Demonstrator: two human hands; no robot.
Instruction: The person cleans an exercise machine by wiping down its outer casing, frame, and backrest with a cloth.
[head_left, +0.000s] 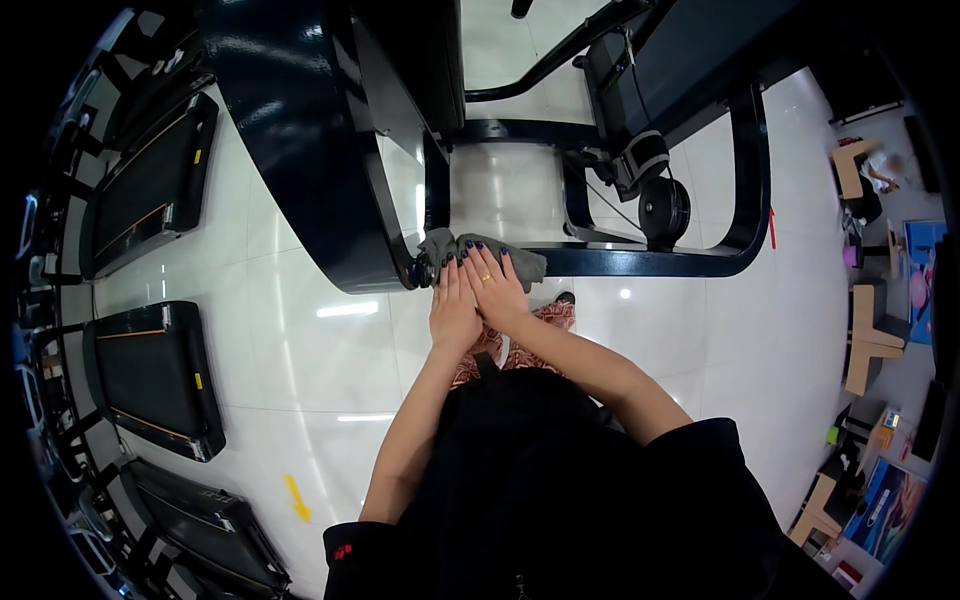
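Observation:
A grey cloth [527, 262] lies bunched over the dark, glossy lower bar [640, 262] of a gym machine. My left hand [456, 316] rests on its left part with the fingers stretched forward. Beside it, partly overlapping, my right hand [498, 292] lies flat on the cloth, fingers extended, with dark nails and a ring. Both palms face down, and what is under them is hidden. Just left of the fingertips, the bar meets the machine's broad curved upright [300, 150].
A round black weight-like part [664, 213] with a cable sits inside the frame. Several treadmills [155, 375] line the left side. On the right, a seated person [880, 180] is near wooden desks [870, 340]. A yellow arrow [297, 498] marks the tiled floor.

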